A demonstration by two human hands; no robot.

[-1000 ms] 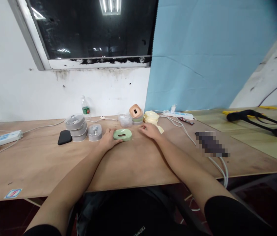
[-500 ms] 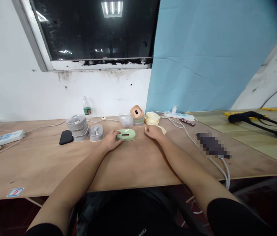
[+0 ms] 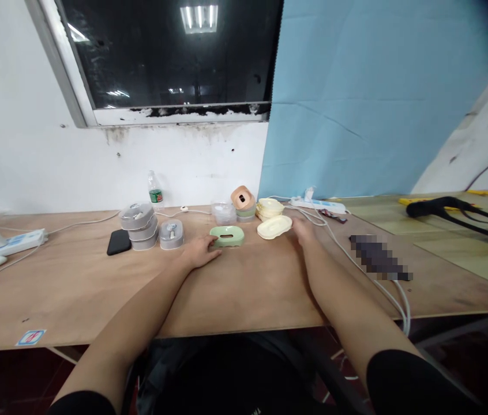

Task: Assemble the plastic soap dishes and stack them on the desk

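Note:
A pale green oval lid (image 3: 227, 236) with a slot in its top lies on the wooden table (image 3: 97, 294). My left hand (image 3: 200, 253) rests flat beside it, fingers stretched out and touching its near left edge. A cream oval lid (image 3: 274, 226) lies just right of the green one. My right hand (image 3: 303, 232) lies on the table right of the cream lid, at its edge, fingers loosely out and nothing in them. Behind the cream lid stands a stack of more cream lids (image 3: 269, 208).
Stacked grey round cases (image 3: 138, 225), another grey case (image 3: 171, 234) and a black phone (image 3: 119, 242) sit left of my hands. A tan lid on clear boxes (image 3: 243, 202), a bottle (image 3: 154, 191), power strips (image 3: 6, 244) and white cables (image 3: 393, 288) lie around. A black frame (image 3: 464, 212) is far right.
My right hand has moved right, off the cream lid, which now lies uncovered beside the green lid. My left hand has slid a little back from the green lid.

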